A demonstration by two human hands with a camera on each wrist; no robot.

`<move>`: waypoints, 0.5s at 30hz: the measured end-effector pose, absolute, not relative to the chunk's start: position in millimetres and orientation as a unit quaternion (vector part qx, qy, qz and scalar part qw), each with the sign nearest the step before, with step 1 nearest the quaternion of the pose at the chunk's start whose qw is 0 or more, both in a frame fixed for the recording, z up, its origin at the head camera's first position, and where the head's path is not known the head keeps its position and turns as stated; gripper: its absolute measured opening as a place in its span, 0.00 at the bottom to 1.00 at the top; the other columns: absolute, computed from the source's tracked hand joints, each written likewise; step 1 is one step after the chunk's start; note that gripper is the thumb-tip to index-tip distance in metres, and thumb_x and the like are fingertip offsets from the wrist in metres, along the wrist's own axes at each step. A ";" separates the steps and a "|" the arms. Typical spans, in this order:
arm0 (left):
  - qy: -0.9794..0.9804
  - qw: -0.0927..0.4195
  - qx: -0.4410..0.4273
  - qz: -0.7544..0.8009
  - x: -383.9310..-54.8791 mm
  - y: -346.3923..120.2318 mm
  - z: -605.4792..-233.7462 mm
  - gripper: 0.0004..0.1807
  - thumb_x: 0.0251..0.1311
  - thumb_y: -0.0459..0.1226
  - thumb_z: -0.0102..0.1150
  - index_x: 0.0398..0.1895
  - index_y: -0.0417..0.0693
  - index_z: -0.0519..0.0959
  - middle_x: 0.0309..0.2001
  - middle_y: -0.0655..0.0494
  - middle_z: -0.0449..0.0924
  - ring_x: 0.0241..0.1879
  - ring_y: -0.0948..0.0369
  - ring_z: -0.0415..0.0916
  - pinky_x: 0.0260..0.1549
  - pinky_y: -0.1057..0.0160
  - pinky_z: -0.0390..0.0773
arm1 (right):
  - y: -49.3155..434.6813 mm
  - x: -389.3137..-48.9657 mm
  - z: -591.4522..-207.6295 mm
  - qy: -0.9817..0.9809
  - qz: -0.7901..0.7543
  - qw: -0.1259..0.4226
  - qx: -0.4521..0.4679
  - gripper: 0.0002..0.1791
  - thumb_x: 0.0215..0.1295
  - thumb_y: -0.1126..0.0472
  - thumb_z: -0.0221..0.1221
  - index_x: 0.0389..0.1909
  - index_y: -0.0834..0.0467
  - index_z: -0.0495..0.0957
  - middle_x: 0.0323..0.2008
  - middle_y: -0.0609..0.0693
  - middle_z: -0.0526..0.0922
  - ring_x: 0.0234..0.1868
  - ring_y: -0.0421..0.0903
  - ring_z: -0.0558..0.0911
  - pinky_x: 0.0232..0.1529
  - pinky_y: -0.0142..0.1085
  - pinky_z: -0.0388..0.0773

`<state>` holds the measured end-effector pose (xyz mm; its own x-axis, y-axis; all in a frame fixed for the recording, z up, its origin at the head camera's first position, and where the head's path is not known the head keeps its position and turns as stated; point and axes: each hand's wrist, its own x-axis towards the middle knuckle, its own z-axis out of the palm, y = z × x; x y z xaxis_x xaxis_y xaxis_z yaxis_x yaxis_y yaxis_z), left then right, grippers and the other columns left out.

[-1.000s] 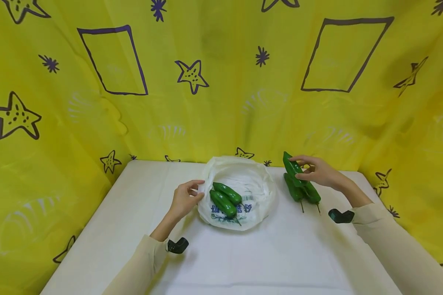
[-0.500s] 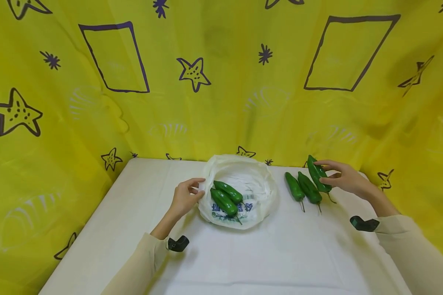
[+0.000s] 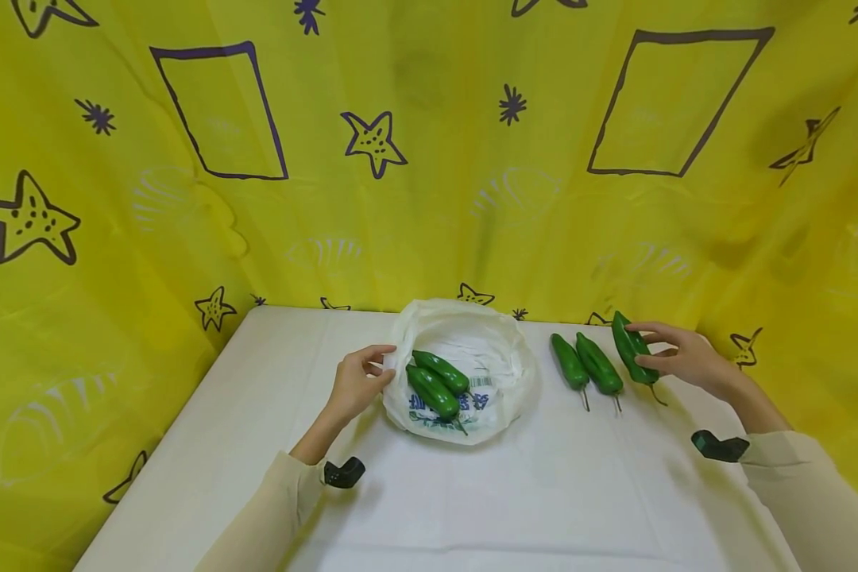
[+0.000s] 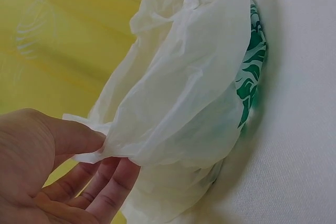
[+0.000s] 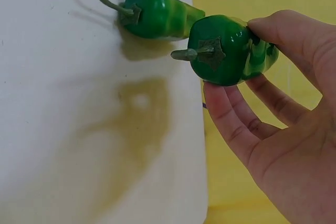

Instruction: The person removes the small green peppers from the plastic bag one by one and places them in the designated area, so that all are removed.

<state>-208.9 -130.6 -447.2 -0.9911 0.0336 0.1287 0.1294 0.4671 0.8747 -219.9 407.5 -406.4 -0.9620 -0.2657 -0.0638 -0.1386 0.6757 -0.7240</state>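
Note:
My left hand (image 3: 355, 387) pinches the left edge of a white plastic bag (image 3: 504, 349) whose rolled-down mouth faces up; thumb and fingers grip its thin film in the left wrist view. Two green peppers (image 3: 434, 391) lie side by side inside it, over printed lettering. On the right, my right hand (image 3: 686, 359) holds a third green pepper (image 3: 631, 348) between thumb and fingertips, stem toward me. In the right wrist view this pepper (image 5: 216, 51) hangs over its own shadow on the white cloth.
Two more green peppers, a left one (image 3: 570, 360) and a right one (image 3: 599, 364), lie side by side on the white-covered table (image 3: 515, 508), between bag and right hand. A yellow curtain (image 3: 429, 214) with drawn stars stands behind the table and along its sides.
My right hand has carried its pepper to the right, from above the two table peppers to beside them, and a little lower. The left hand has stayed at the bag's edge.

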 end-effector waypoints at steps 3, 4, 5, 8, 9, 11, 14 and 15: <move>-0.855 0.047 -0.048 -0.515 -209.0 -130.4 -448.0 0.22 0.60 0.27 0.68 0.59 0.44 0.84 0.45 0.45 0.82 0.38 0.55 0.80 0.29 0.67 0.81 | 410.0 -220.2 -411.4 0.910 -0.390 0.076 -0.115 0.36 0.72 0.55 0.64 0.75 0.61 0.64 0.64 0.76 0.69 0.54 0.67 0.83 0.42 0.40 0.84; -0.855 0.047 -0.048 -0.515 -209.0 -130.3 -448.2 0.22 0.60 0.27 0.68 0.59 0.44 0.84 0.45 0.45 0.82 0.38 0.55 0.80 0.29 0.67 0.81 | 410.7 -220.6 -413.1 0.909 -0.393 0.075 -0.116 0.35 0.72 0.55 0.64 0.75 0.62 0.64 0.64 0.76 0.69 0.53 0.67 0.83 0.41 0.39 0.84; -0.855 0.048 -0.048 -0.515 -209.1 -130.2 -448.5 0.22 0.60 0.27 0.68 0.59 0.44 0.84 0.45 0.45 0.82 0.39 0.55 0.80 0.29 0.66 0.81 | 411.3 -220.9 -414.8 0.908 -0.395 0.074 -0.117 0.35 0.72 0.56 0.64 0.75 0.63 0.64 0.64 0.76 0.69 0.53 0.67 0.83 0.41 0.38 0.84; -0.855 0.047 -0.049 -0.514 -209.1 -129.7 -448.7 0.22 0.61 0.27 0.68 0.59 0.44 0.83 0.45 0.45 0.81 0.39 0.55 0.80 0.30 0.66 0.81 | 413.2 -221.7 -420.1 0.906 -0.400 0.073 -0.116 0.35 0.72 0.58 0.64 0.74 0.65 0.63 0.64 0.77 0.69 0.55 0.69 0.81 0.40 0.37 0.84; -0.855 0.046 -0.048 -0.514 -209.0 -129.5 -448.7 0.22 0.61 0.27 0.68 0.59 0.44 0.83 0.45 0.45 0.81 0.39 0.54 0.80 0.30 0.66 0.81 | 413.8 -221.7 -421.9 0.906 -0.401 0.074 -0.114 0.35 0.72 0.59 0.64 0.75 0.66 0.62 0.64 0.77 0.69 0.56 0.69 0.80 0.41 0.36 0.84; -0.855 0.045 -0.046 -0.514 -208.9 -129.3 -448.8 0.22 0.61 0.27 0.68 0.59 0.45 0.83 0.45 0.45 0.82 0.39 0.54 0.80 0.30 0.66 0.81 | 415.2 -221.2 -425.3 0.905 -0.403 0.078 -0.111 0.36 0.73 0.59 0.63 0.75 0.66 0.61 0.65 0.76 0.68 0.58 0.71 0.79 0.41 0.36 0.84; -0.855 0.043 -0.042 -0.515 -209.2 -129.4 -449.2 0.22 0.60 0.27 0.68 0.59 0.45 0.84 0.45 0.45 0.82 0.39 0.54 0.80 0.30 0.67 0.81 | 417.0 -220.0 -429.5 0.903 -0.407 0.084 -0.107 0.36 0.74 0.58 0.62 0.76 0.66 0.60 0.66 0.77 0.67 0.58 0.71 0.77 0.42 0.36 0.84; -0.855 0.044 -0.043 -0.516 -209.2 -129.6 -449.4 0.22 0.60 0.27 0.68 0.59 0.44 0.84 0.45 0.45 0.82 0.39 0.55 0.80 0.29 0.67 0.80 | 417.6 -219.6 -430.7 0.903 -0.408 0.086 -0.106 0.36 0.74 0.58 0.62 0.76 0.66 0.59 0.66 0.77 0.66 0.58 0.72 0.77 0.42 0.37 0.84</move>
